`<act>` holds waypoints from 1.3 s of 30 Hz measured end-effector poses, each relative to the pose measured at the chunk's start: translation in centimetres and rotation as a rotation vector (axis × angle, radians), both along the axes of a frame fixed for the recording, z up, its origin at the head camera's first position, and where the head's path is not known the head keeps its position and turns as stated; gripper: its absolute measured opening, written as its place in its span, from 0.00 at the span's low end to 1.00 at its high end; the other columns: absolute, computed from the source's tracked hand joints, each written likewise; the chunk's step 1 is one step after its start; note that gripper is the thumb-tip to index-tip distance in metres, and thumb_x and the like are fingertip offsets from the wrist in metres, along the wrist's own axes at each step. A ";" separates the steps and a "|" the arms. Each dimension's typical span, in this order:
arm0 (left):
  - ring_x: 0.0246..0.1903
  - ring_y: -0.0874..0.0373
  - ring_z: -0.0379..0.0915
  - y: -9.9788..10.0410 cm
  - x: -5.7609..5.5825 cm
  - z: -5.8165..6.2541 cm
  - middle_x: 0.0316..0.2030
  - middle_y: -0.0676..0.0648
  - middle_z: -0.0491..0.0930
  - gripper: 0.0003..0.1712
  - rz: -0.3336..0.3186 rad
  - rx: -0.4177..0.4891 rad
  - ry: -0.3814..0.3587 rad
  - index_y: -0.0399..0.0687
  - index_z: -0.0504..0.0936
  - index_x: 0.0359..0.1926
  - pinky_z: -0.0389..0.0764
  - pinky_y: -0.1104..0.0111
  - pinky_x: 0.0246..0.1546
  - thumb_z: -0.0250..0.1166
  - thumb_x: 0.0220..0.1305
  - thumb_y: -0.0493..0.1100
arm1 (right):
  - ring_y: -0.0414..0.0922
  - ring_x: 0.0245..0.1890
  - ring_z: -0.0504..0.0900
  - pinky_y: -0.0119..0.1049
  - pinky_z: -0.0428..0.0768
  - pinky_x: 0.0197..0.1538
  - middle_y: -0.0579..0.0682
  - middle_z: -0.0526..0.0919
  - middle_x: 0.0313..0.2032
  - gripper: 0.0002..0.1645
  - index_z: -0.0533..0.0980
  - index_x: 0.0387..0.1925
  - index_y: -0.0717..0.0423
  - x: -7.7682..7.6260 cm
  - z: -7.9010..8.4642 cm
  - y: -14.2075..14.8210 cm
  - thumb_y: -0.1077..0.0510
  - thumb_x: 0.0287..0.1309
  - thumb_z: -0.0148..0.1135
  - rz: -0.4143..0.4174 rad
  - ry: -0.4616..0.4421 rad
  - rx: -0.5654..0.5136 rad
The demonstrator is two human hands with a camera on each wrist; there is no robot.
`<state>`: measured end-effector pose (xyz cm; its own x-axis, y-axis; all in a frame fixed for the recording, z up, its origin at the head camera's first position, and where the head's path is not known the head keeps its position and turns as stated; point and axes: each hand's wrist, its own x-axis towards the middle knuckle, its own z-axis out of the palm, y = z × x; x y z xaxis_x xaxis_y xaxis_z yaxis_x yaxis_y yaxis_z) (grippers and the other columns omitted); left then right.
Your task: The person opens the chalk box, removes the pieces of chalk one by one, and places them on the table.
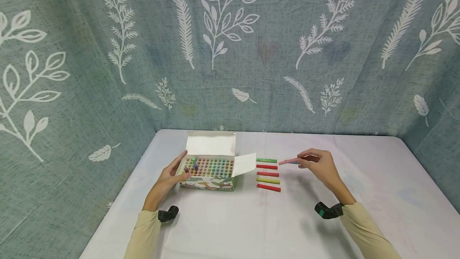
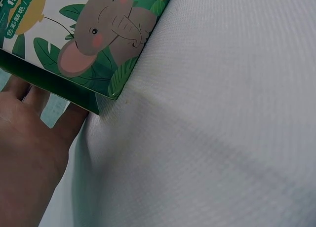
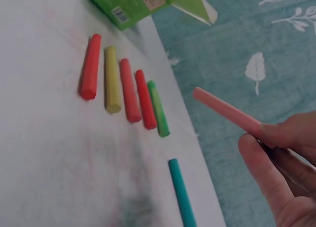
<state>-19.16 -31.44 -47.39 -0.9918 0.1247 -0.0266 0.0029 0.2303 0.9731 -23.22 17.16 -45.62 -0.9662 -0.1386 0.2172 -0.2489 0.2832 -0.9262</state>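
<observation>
An open box of chalk (image 1: 207, 184) stands on the left, packed with rows of upright sticks; a few stick up above the rest. My left hand (image 1: 167, 179) holds its left end, the thumb over the front edge; its fingers are partly hidden in the left wrist view. My right hand (image 1: 321, 166) pinches a pink chalk stick (image 3: 227, 108) above the table. A teal chalk stick (image 3: 182, 195) lies below that hand. Between box and hand several chalk sticks lie in a column: green (image 1: 266, 160), yellow (image 1: 268, 180) and reds, the front one (image 1: 268, 188) nearest me.
The box lid (image 1: 211, 144) stands raised at the back, and a white side flap (image 1: 244, 164) sticks out toward the loose chalk. A white cloth (image 1: 230, 227) covers the table. Behind it hangs a grey-green curtain (image 1: 273, 103) with white leaves.
</observation>
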 end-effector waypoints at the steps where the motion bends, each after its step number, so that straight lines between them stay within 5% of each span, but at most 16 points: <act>1: 0.72 0.49 0.32 0.0 0.0 0.0 0.73 0.50 0.42 0.48 -0.001 0.001 0.000 0.59 0.50 0.74 0.40 0.40 0.65 0.67 0.60 0.42 | 0.56 0.35 0.85 0.36 0.83 0.37 0.62 0.82 0.39 0.11 0.81 0.39 0.66 0.0 -0.3 0.1 0.62 0.55 0.67 -0.003 0.007 0.008; 13: 0.72 0.49 0.35 -0.2 0.0 -0.1 0.73 0.50 0.43 0.48 0.006 -0.005 -0.013 0.61 0.50 0.74 0.40 0.38 0.64 0.68 0.60 0.43 | 0.48 0.32 0.86 0.44 0.83 0.38 0.65 0.81 0.40 0.14 0.80 0.42 0.72 -0.4 -2.7 1.4 0.66 0.55 0.65 -0.048 -0.080 -0.036; 18: 0.71 0.48 0.38 -0.1 0.0 0.0 0.73 0.49 0.43 0.49 0.002 0.012 -0.023 0.61 0.49 0.75 0.44 0.40 0.65 0.68 0.59 0.43 | 0.42 0.33 0.85 0.40 0.83 0.36 0.63 0.81 0.41 0.12 0.81 0.40 0.69 -0.6 -3.6 1.8 0.65 0.53 0.68 -0.072 -0.101 -0.012; 25: 0.71 0.48 0.38 -0.1 -0.1 0.0 0.73 0.49 0.43 0.49 -0.011 0.008 -0.009 0.59 0.49 0.75 0.45 0.42 0.65 0.68 0.60 0.42 | 0.47 0.32 0.85 0.37 0.83 0.34 0.64 0.81 0.39 0.12 0.81 0.40 0.70 -1.0 -4.4 2.4 0.67 0.53 0.67 -0.064 -0.117 0.012; 39: 0.72 0.49 0.34 -0.1 0.0 0.0 0.73 0.50 0.43 0.48 -0.011 0.010 -0.011 0.60 0.50 0.75 0.42 0.40 0.65 0.67 0.60 0.42 | 0.45 0.29 0.80 0.34 0.77 0.28 0.52 0.84 0.30 0.05 0.84 0.33 0.62 -1.3 -4.5 3.3 0.65 0.52 0.69 -0.068 0.038 0.397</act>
